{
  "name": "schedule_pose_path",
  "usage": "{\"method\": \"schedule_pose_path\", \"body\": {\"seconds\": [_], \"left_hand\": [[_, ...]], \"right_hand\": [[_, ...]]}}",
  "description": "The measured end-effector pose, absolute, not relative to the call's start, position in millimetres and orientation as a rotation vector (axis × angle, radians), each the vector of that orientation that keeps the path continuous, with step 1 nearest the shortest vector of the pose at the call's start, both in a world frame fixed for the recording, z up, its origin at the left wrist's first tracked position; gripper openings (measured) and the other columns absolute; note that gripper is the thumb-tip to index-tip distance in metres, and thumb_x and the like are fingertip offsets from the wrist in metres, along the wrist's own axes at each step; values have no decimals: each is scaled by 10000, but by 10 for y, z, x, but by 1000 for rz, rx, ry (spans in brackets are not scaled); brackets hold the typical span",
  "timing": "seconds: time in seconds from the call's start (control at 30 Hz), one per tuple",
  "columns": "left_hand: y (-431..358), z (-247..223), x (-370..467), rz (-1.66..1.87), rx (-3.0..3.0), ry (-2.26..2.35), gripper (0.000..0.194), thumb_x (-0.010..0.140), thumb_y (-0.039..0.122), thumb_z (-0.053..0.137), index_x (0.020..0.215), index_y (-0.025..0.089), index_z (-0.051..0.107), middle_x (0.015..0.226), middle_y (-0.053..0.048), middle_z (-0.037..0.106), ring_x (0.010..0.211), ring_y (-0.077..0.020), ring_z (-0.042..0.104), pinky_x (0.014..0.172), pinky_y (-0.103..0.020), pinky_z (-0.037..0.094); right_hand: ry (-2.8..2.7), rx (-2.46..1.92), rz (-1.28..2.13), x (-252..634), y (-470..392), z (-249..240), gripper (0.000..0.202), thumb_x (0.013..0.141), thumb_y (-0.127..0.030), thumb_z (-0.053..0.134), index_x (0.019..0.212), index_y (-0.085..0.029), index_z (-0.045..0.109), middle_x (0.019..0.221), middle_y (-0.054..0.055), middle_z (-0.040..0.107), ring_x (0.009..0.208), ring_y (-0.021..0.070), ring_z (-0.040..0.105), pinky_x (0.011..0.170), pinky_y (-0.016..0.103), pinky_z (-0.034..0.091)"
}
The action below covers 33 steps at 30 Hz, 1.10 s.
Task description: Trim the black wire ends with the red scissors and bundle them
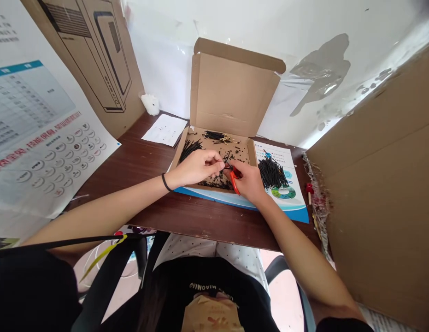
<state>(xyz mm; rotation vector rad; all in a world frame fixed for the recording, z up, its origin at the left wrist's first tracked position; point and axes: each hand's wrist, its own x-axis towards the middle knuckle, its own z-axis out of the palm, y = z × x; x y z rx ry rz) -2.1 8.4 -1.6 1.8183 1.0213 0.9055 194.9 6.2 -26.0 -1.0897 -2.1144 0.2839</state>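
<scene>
The right hand grasps the orange-handled scissors; the left hand has its fingertips together, but I cannot tell what they pinch. For a neat cut, better to keep these fingertips just outside the blades and work low over the open box, near the worktop's front edge. The black sticks lie towards its right edge.

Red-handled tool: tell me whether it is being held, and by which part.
Held: the right hand grips the red-handled tool by its handles, leaving its dark working end toward the left hand.
</scene>
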Motion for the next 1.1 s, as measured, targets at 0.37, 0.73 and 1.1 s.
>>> {"method": "schedule_pose_path", "body": {"seconds": [0.37, 0.73, 1.1], "left_hand": [[81, 42, -40, 918, 1205, 864, 125, 788, 232, 739, 787, 121, 684, 704, -53, 691, 588, -85, 607, 585, -250, 489], [96, -31, -21, 991, 1184, 890, 242, 734, 311, 796, 811, 115, 678, 710, -52, 688, 608, -98, 618, 612, -271, 511], [24, -74, 41, 1251, 1402, 873, 382, 827, 535, 669, 937, 172, 714, 995, -94, 734, 770, -124, 642, 704, -284, 545]], "right_hand": [[-1814, -1081, 573, 1935, -28, -241, 221, 811, -419, 661, 856, -203, 661, 709, 21, 689, 611, 148, 601, 602, 262, 481], [-1748, -1116, 905, 1865, -49, -255, 107, 749, -281, 686, 823, -217, 642, 662, -18, 645, 644, 158, 636, 621, 274, 491], [-1735, -1119, 1052, 1846, -61, -209, 133, 725, -274, 687, 771, -222, 573, 615, -41, 602, 575, 147, 605, 595, 278, 497]]}}
